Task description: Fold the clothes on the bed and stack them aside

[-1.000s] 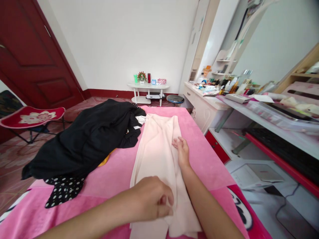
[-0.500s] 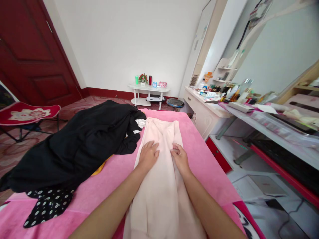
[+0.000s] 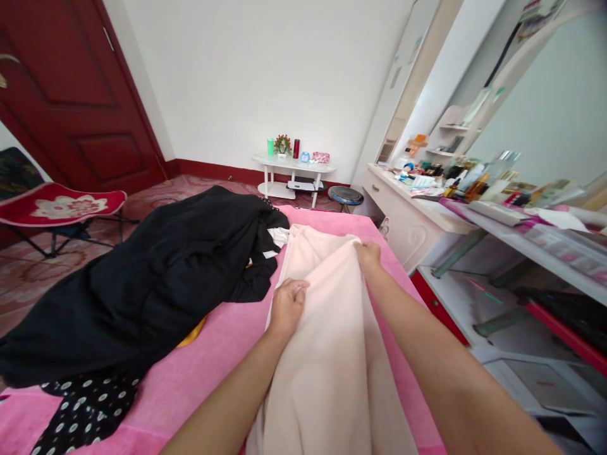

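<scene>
Two hands on pale pink cloth, long, smooth, centre frame; left hand pinching its left edge; right hand gripping its far corner.

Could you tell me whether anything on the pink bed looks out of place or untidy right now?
Yes: the black garment lies in a crumpled heap, overlapping a polka-dot cloth, while the cream garment lies flat.
</scene>
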`<control>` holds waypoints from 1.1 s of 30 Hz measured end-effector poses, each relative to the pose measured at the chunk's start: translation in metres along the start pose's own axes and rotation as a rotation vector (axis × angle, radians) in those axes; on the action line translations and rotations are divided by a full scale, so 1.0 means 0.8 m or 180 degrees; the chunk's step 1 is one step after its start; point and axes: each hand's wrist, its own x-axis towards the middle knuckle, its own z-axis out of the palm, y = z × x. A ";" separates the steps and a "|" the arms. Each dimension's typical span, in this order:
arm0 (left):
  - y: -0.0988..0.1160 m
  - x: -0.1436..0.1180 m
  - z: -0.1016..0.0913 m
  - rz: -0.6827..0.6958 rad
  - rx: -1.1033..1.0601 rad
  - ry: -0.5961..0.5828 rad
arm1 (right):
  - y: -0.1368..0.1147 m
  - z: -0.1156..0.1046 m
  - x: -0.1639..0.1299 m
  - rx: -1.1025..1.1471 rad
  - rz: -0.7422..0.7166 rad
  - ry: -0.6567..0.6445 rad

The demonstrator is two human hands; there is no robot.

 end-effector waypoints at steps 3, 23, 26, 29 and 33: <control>0.001 0.002 -0.002 -0.0033 0.0021 -0.0018 | 0.008 0.008 0.006 -0.0658 -0.0134 0.0035; 0.000 -0.003 -0.009 0.0135 0.0312 -0.0083 | 0.036 -0.009 -0.113 -0.2091 -0.1667 -0.0795; -0.001 -0.007 -0.013 0.0190 0.0562 -0.0269 | 0.053 -0.031 -0.131 -0.2126 -0.1730 -0.1236; 0.002 -0.016 -0.021 0.0262 0.0605 -0.0524 | 0.071 -0.061 -0.154 -0.2073 -0.1738 -0.1371; 0.008 -0.042 -0.051 0.0437 0.0479 -0.1002 | 0.095 -0.115 -0.194 -0.1869 -0.2057 -0.1543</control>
